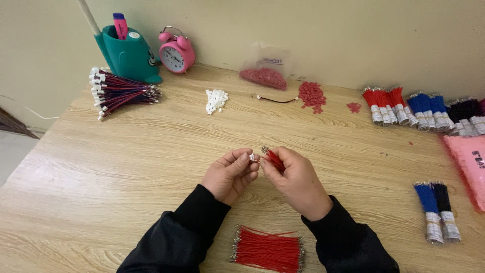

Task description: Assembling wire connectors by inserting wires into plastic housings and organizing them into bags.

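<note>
My left hand [230, 173] pinches a small white plastic connector [253, 157] between thumb and fingers above the middle of the wooden table [126, 167]. My right hand [297, 178] grips a few short red wires [273, 158], their metal tips pointing up toward the connector. The two hands nearly touch. A loose pile of red wires [268, 249] with metal ends lies on the table just below my wrists. Both arms wear black sleeves.
At back left lie a bundle of finished wires [121, 93], a teal pen holder [129, 55] and a pink alarm clock [176, 53]. White connectors [216, 100], red pieces [311, 94], a plastic bag [266, 71] sit further back. Taped red, blue, black bundles [422, 111] and blue-black bundles [437, 212] lie right.
</note>
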